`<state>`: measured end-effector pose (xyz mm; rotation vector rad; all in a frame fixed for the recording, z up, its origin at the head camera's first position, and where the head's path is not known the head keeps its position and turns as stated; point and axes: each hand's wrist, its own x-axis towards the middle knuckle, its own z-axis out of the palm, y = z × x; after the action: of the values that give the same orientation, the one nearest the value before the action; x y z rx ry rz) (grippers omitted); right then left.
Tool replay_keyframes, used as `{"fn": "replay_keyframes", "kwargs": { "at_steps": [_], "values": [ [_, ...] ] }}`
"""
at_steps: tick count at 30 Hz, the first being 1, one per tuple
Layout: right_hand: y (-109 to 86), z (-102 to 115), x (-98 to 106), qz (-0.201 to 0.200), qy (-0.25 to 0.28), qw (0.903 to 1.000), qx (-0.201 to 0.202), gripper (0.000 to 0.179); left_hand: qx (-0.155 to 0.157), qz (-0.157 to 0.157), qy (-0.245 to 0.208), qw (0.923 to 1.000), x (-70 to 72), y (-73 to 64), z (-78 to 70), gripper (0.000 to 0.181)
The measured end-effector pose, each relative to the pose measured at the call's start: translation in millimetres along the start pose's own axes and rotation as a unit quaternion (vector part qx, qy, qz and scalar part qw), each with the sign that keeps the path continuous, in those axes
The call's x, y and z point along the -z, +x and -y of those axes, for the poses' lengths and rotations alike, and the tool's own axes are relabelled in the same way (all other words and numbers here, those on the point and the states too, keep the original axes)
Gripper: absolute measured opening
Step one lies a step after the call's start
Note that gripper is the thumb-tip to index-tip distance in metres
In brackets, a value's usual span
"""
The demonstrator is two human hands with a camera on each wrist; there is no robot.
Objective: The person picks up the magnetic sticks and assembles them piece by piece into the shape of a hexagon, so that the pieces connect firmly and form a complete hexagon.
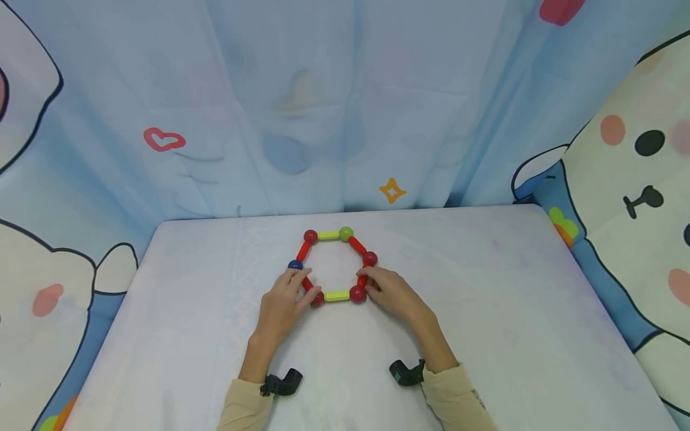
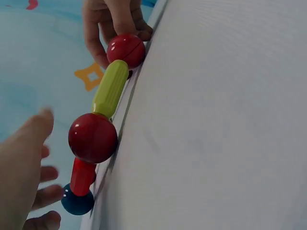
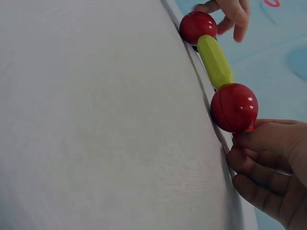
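Note:
A closed six-sided ring of toy balls and rods lies on the white table. Its lower yellow-green rod (image 1: pixel 337 296) joins two red balls, and a blue ball (image 1: pixel 294 264) forms the left corner. A green ball (image 1: pixel 346 233) is at the far right corner. My right hand (image 1: pixel 396 293) pinches the red rod (image 1: pixel 362 281) on the ring's right side between thumb and fingers. At the left side, my left hand (image 1: pixel 283 302) hovers with loosely spread fingers; in the left wrist view a gap shows between them and the near red ball (image 2: pixel 93 138).
The white-covered table (image 1: pixel 512 311) extends on all sides of the ring. Behind it hangs a blue patterned curtain (image 1: pixel 242 120). Black wrist cameras sit on both forearms, the left camera (image 1: pixel 283 382) and the right camera (image 1: pixel 406 372).

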<state>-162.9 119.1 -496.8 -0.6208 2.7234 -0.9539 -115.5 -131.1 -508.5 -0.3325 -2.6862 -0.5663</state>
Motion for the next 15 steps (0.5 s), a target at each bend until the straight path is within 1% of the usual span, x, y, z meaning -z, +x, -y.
{"fn": "replay_keyframes", "kwargs": {
  "at_steps": [2,3,4,6,8,11,15],
  "values": [
    [-0.3,-1.7,2.0,-0.006,0.008,0.9999,0.005,0.034,0.056,-0.019,-0.010,0.9982,-0.8,1.6,1.8,0.048],
    [-0.4,-2.6,2.5,-0.010,0.012,0.9999,0.007,0.033,0.085,-0.018,-0.019,0.9961,-1.3,2.0,2.3,0.049],
    [-0.7,-3.4,3.2,-0.014,0.016,0.9997,0.008,0.033,0.107,-0.012,-0.032,0.9937,-1.8,2.4,2.6,0.052],
    [-1.4,-4.6,3.1,-0.018,0.019,0.9996,0.007,0.032,0.138,0.018,-0.052,0.9890,-2.3,1.8,3.2,0.059],
    [-2.2,-5.4,0.9,-0.018,0.020,0.9996,0.004,0.032,0.153,0.047,-0.071,0.9846,-2.4,0.1,3.9,0.065],
    [-3.4,-5.7,-2.2,-0.013,0.022,0.9996,-0.007,0.032,0.166,0.076,-0.096,0.9785,-2.7,-1.8,4.4,0.069],
    [-4.1,-5.6,-4.0,-0.012,0.025,0.9995,-0.013,0.032,0.177,0.083,-0.116,0.9737,-3.0,-2.8,4.5,0.069]
  ]
}}
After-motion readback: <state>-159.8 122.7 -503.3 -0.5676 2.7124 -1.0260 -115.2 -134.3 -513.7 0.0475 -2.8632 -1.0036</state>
